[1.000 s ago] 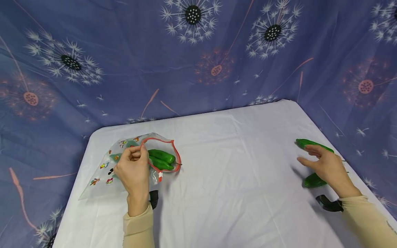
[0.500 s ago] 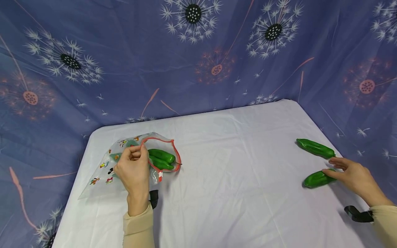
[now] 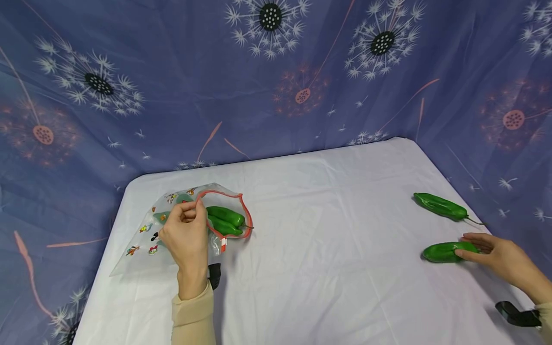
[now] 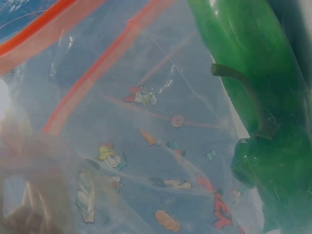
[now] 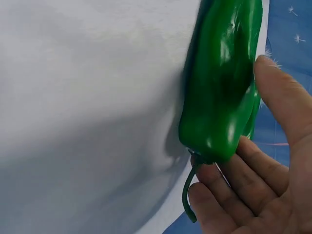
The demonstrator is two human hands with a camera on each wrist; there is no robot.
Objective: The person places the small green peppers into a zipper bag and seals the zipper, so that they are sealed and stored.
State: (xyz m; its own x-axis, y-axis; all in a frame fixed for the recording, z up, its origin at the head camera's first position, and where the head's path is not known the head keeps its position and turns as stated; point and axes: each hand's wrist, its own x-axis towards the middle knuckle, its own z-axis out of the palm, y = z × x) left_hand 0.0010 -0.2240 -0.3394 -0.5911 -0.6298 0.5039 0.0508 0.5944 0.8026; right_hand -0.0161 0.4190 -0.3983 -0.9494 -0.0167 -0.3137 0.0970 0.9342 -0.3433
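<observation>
My left hand (image 3: 185,235) pinches the rim of a clear zip bag (image 3: 138,261) with cartoon prints and a red-edged mouth. Two green peppers (image 3: 226,218) lie in the bag's mouth, one stem poking out; fainter green shapes show through the plastic. In the left wrist view, peppers (image 4: 253,48) stand close beside the printed plastic (image 4: 190,146). At the table's right side, my right hand (image 3: 502,256) holds the stem end of a green pepper (image 3: 442,252) between thumb and fingers. The right wrist view shows its stem hanging by the fingers (image 5: 253,180).
Another green pepper (image 3: 440,206) lies farther back, its stem towards the right table edge. White cloth covers the table (image 3: 319,249). A blue dandelion-patterned curtain (image 3: 181,96) rises behind and at both sides.
My right hand has drawn back to the right, off the farther pepper, and closed about the nearer one. That pepper has turned slightly. My left hand and the bag have stayed put.
</observation>
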